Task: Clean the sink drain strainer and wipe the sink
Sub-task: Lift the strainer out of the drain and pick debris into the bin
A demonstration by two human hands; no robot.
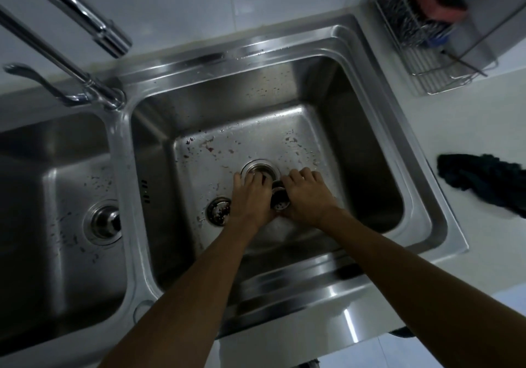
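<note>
Head view: I see the right hand (pixel 306 196) curled round the strainer (pixel 280 201), a perforated steel cup, low in the right basin (pixel 355 140) beside the drain (pixel 256 165). The left hand (pixel 250 198) reaches its fingertips (pixel 252 176) to the drain rim; whether they grasp anything I cannot tell. 1 perforated disc (pixel 218 211) lies left of it. Reddish specks (pixel 209 148) dot the floor beyond.

Dim, bluish light. Soft glare streaks the sink (pixel 299 290) front rim and the faucet (pixel 111 36); basin walls lie in shadow. Wide-angle bending at the edges, slight softness throughout.
</note>
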